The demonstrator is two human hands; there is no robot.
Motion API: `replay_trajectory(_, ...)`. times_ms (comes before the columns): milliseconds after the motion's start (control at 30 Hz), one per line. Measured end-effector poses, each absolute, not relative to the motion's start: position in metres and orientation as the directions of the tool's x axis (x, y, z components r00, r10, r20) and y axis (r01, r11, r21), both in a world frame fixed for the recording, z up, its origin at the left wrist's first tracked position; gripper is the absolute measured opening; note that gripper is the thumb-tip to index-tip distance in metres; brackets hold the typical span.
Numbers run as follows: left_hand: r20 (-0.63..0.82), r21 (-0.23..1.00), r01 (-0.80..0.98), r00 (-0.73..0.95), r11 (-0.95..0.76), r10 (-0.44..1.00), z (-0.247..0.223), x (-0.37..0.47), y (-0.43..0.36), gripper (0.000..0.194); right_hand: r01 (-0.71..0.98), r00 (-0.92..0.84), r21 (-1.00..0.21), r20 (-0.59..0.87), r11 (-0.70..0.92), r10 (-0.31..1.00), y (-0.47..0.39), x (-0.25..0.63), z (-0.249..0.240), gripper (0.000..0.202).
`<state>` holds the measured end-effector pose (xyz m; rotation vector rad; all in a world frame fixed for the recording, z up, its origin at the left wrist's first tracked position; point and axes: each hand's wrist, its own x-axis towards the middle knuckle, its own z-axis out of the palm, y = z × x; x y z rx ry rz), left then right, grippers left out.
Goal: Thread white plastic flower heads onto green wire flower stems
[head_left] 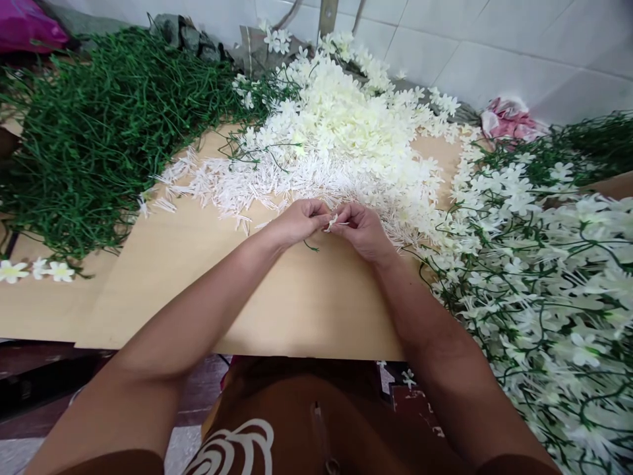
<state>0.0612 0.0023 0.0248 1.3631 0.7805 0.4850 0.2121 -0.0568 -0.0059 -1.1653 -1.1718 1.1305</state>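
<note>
My left hand [305,221] and my right hand [362,229] meet over the middle of the cardboard sheet. Between their fingertips is a small white artificial flower [332,224], pinched from both sides. A short green stem [311,247] pokes out below my left fingers; whether it joins the flower is hidden. Just beyond my hands lie many thin white stamen pieces [252,185] in a loose band. Behind them rises a heap of loose cream-white flower heads [341,119].
A big pile of green plastic stems [113,125] covers the left. Flowers on green stems [554,284] are heaped along the right. Three loose blossoms [59,271] lie at the left edge. A tiled wall [475,53] closes off the back, with a pink-and-white bag [512,120] before it.
</note>
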Motion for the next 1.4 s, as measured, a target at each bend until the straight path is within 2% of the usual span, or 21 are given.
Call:
replay_trajectory(267, -0.201, 0.978, 0.179, 0.702, 0.104, 0.683, 0.024, 0.061, 0.004, 0.018, 0.045, 0.062, -0.999, 0.029, 0.026, 0.998, -0.056, 0.21, -0.003, 0.038)
replay_trajectory(433, -0.198, 0.97, 0.236, 0.632, 0.057, 0.749, 0.024, 0.065, 0.003, 0.017, -0.079, 0.101, -0.996, 0.023, 0.031, 0.995, -0.054, 0.213, -0.002, 0.041)
replay_trajectory(633, -0.123, 0.982, 0.189, 0.718, -0.022, 0.685, 0.026, 0.064, 0.002, 0.033, -0.195, 0.055, -0.98, -0.041, -0.029, 0.998, -0.055, 0.224, -0.001, 0.043)
replay_trajectory(833, -0.094, 0.981, 0.181, 0.743, -0.064, 0.663, 0.025, 0.06, 0.001, 0.036, -0.186, 0.041, -0.982, -0.049, -0.04, 0.998, -0.053, 0.225, -0.005, 0.046)
replay_trajectory(1067, -0.102, 0.974, 0.211, 0.728, -0.08, 0.677, 0.02, 0.064, -0.005, 0.029, -0.124, 0.058, -0.992, 0.005, 0.013, 0.998, -0.052, 0.222, -0.005, 0.045)
replay_trajectory(1267, -0.044, 0.988, 0.138, 0.674, -0.068, 0.737, 0.019, 0.068, -0.002, 0.036, -0.258, -0.071, -0.962, -0.069, -0.085, 0.995, -0.053, 0.225, 0.0, 0.039)
replay_trajectory(1400, -0.033, 0.994, 0.096, 0.705, -0.05, 0.709, 0.023, 0.069, 0.001, 0.04, -0.31, -0.109, -0.94, -0.118, -0.146, 0.987, -0.054, 0.228, 0.004, 0.036)
